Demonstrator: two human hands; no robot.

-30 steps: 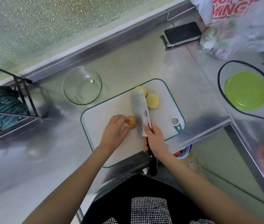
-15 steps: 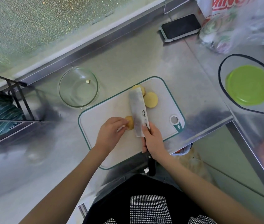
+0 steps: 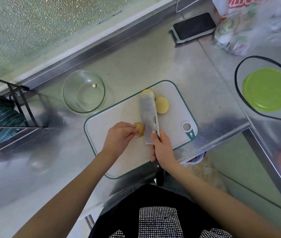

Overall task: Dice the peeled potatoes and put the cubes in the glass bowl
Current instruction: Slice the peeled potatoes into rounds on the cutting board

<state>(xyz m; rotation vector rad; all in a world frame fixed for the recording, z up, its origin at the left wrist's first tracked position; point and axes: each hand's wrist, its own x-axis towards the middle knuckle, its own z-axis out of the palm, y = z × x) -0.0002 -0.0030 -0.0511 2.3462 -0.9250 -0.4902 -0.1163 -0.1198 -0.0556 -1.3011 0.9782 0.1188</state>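
A shiny metal desk (image 3: pixel 136 66) runs along a speckled wall, with a corner on the right side. A white cutting board (image 3: pixel 119 114) with a green rim lies near the front edge of the desk.

The left hand (image 3: pixel 119 137) is curled, and its fingertips pinch a small piece of potato (image 3: pixel 139 129) near the middle of the board. The right hand (image 3: pixel 163 148) is wrapped tight around the black handle of a big knife (image 3: pixel 149 115), with one finger lying on the flat blade. The blade sits right beside the potato piece, on its right side, and points to the far edge of the board.

Two more potato pieces (image 3: pixel 161 105) lie near the far edge of the board. One is partly hidden under the tip of the blade.

The glass bowl (image 3: pixel 71 100) stands on the desk just past the board's far left corner. One tiny bit of potato (image 3: pixel 94 85) is inside it.

A phone (image 3: pixel 194 25) lies near the back of the desk. A green plate (image 3: pixel 267 90) sits on the right side, with a black cord (image 3: pixel 239 98) looped around it. A plastic bag (image 3: pixel 256 23) is in the far right corner.
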